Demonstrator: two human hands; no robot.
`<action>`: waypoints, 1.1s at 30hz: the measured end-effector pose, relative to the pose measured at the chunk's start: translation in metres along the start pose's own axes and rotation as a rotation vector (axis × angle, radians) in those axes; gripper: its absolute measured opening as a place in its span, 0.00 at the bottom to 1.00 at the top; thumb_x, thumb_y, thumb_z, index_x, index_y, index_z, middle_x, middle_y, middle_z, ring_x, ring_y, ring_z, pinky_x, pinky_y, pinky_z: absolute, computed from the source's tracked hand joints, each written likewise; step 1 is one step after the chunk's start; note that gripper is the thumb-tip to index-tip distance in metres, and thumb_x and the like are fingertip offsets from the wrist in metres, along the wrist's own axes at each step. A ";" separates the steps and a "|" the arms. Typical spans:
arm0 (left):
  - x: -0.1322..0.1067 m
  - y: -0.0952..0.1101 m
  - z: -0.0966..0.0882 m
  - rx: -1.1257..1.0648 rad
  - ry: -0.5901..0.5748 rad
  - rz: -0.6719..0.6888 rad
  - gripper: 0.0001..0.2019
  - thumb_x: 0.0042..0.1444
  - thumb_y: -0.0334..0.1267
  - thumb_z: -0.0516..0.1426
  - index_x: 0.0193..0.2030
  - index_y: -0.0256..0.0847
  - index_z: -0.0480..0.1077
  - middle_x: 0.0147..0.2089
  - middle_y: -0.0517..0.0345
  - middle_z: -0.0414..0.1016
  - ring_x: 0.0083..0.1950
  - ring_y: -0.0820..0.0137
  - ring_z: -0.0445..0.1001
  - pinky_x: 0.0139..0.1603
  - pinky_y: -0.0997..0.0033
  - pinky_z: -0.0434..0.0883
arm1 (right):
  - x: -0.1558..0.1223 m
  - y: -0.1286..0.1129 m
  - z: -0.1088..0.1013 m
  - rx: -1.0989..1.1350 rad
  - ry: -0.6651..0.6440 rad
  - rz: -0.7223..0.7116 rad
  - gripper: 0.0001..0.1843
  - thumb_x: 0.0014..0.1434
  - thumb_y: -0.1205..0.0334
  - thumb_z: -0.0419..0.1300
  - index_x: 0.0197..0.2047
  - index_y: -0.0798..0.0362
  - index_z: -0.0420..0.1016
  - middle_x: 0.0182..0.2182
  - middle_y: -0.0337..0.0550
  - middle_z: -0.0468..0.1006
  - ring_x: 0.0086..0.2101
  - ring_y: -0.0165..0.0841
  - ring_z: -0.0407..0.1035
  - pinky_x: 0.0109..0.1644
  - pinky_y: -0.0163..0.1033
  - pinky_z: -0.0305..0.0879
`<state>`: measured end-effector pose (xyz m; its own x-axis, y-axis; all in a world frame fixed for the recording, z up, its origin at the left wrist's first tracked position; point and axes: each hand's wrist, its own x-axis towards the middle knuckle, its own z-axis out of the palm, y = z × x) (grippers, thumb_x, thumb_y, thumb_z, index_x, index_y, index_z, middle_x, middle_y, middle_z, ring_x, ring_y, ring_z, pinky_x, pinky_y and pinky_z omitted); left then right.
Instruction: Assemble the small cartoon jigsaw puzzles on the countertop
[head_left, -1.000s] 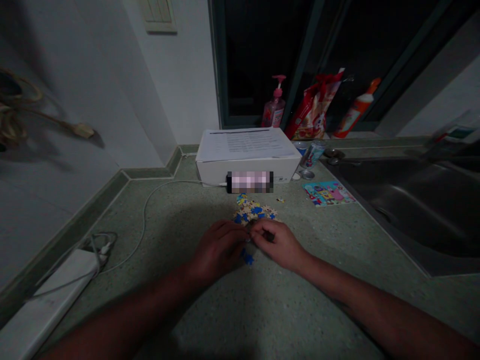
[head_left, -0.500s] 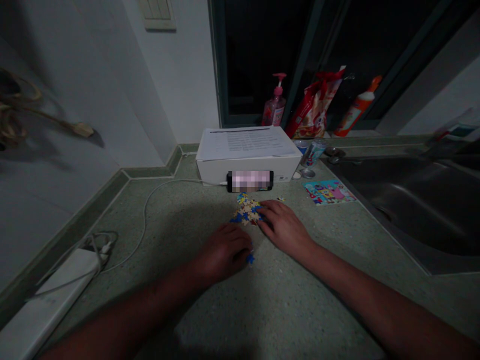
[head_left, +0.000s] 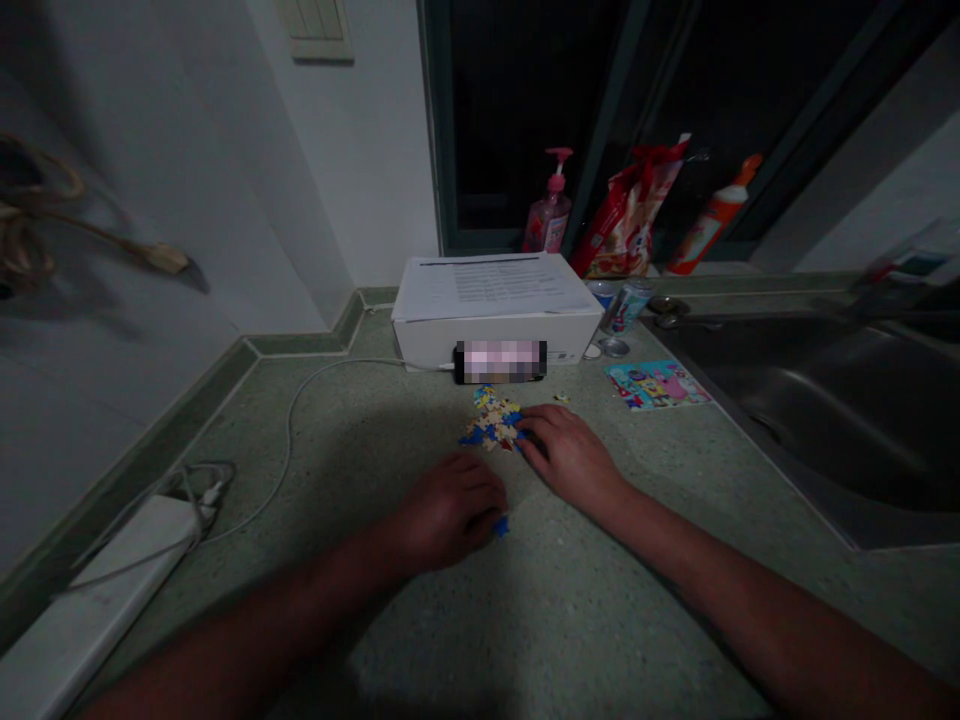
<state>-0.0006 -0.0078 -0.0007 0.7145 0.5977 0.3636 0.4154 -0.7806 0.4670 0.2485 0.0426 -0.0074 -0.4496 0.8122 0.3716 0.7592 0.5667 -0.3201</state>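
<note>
A small heap of jigsaw puzzle pieces (head_left: 493, 425), mostly beige, blue and yellow, lies on the speckled green countertop. My right hand (head_left: 574, 450) reaches to the heap's right edge, thumb and fingers apart, the fingertips touching blue pieces there. Nearer to me, my left hand (head_left: 455, 508) is curled palm down with its fingers closed on a blue puzzle piece (head_left: 501, 526), which sticks out below the fingertips at the counter. Part of that piece is hidden by the fingers. One loose puzzle piece (head_left: 562, 398) sits right of the heap.
Behind the heap, a phone (head_left: 500, 363) on a white cable leans against a white box (head_left: 427, 340). A colourful cartoon picture card (head_left: 658, 385) lies beside the sink (head_left: 862, 400). A can (head_left: 628, 306) stands near the box. A white power strip (head_left: 112, 590) is at left.
My left hand has shifted slightly toward me and right, and the blue piece at its fingertips has moved a little closer. My right hand has barely moved at the heap.
</note>
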 end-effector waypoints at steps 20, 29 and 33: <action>0.002 0.006 -0.006 0.021 0.032 -0.020 0.06 0.66 0.31 0.60 0.44 0.47 0.77 0.42 0.55 0.84 0.45 0.60 0.82 0.53 0.52 0.80 | 0.000 -0.009 -0.009 0.018 -0.046 0.032 0.10 0.70 0.62 0.64 0.53 0.50 0.81 0.53 0.54 0.85 0.55 0.51 0.78 0.61 0.58 0.76; 0.000 -0.004 0.001 0.097 0.184 -0.165 0.13 0.60 0.26 0.62 0.48 0.48 0.76 0.50 0.53 0.84 0.51 0.54 0.82 0.55 0.46 0.81 | 0.000 -0.008 -0.007 0.039 -0.029 0.018 0.11 0.68 0.70 0.63 0.50 0.48 0.83 0.49 0.50 0.86 0.52 0.49 0.81 0.60 0.59 0.77; 0.000 -0.003 0.000 0.101 0.172 -0.166 0.14 0.61 0.26 0.61 0.49 0.48 0.75 0.51 0.54 0.84 0.52 0.55 0.82 0.55 0.46 0.81 | 0.001 -0.006 -0.006 0.051 -0.015 0.024 0.11 0.68 0.71 0.63 0.51 0.50 0.83 0.49 0.50 0.86 0.52 0.47 0.80 0.60 0.58 0.77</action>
<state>-0.0019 -0.0058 -0.0020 0.5288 0.7349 0.4245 0.5796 -0.6781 0.4519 0.2462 0.0391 0.0006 -0.4388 0.8276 0.3501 0.7451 0.5529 -0.3730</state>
